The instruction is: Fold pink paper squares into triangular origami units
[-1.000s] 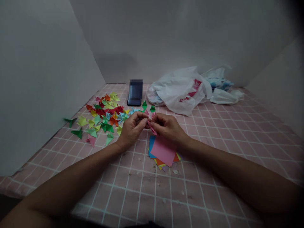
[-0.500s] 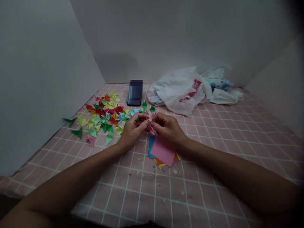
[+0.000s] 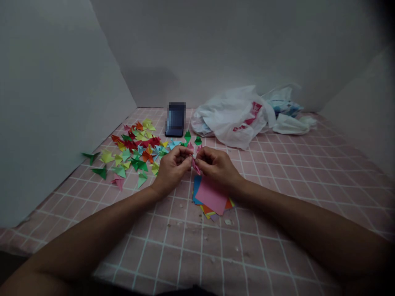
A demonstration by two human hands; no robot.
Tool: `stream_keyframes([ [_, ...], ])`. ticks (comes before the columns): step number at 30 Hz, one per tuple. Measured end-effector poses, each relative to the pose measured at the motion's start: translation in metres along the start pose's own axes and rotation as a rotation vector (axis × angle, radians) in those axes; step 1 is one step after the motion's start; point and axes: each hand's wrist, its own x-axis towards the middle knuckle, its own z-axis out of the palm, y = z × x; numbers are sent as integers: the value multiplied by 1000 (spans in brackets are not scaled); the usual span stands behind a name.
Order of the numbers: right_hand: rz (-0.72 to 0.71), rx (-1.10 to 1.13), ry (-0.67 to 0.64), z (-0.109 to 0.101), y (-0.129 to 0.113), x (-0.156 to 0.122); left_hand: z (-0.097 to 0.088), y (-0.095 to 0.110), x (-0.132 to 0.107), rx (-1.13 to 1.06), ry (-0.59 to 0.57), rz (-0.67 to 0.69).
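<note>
Your worktop, pink and ruled with white lines into squares, spans the middle and lower frame. At the upper right of centre lies a crumpled white plastic bag with red print; just beside it, further right, is a smaller bag with blue print.

The folded paper pieces, in green, yellow, red, orange, blue and pink, are spread over the left of centre. Treat these as done; they overlap too closely for a reliable count. A few more sit just beyond your hands.

Your left hand and right hand meet at the centre of the frame. The fingers of each are closed in a pinch, thumb against fingertips, on one small piece of paper. The hidden undersides of the fingers cannot be checked.

Below your right hand lies the stack of flat paper squares, fanned, pink uppermost, with blue, orange and yellow edges exposed. These are unfolded, so judge them as work left.

A dark phone, its screen obscured, stands at the upper centre.

Smallest is the pink folded piece between your fingers: narrow, tilted, apparently well advanced but unfinished.
</note>
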Motion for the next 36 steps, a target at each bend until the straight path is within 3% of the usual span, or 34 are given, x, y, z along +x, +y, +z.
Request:
stream_keyframes([
  [24,-28,-11,-71,-9,1,7,-9,5,7,287,-23,116],
  [31,52,129,7,-9,-2,6,-7,11,6,287,159,47],
  [36,54,26,48,-3,-2,3,-3,13,4,181,208,-33],
])
